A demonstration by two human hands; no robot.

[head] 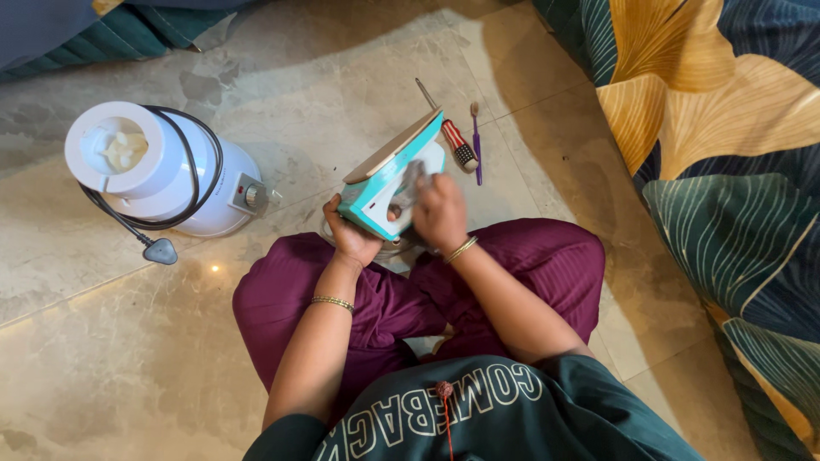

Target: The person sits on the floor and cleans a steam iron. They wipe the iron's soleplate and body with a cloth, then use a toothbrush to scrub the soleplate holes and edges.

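I sit cross-legged on a marble floor and hold a teal and white clothes iron (389,175) tilted on its side above my lap. My left hand (348,235) grips the iron's rear lower end. My right hand (440,212) presses on the iron's white side and seems to hold a small grey cloth or pad (412,183) against it. The iron's tan soleplate (395,142) faces up and to the left. Just beyond the iron lie a screwdriver (451,130) with a red and black handle and a purple toothbrush (477,143).
A white mixer-grinder base (166,171) with a black cord wrapped around it and a plug (160,251) stands on the floor to my left. A leaf-patterned bedspread or sofa cover (726,145) fills the right side. Teal fabric (128,30) lies at the top left.
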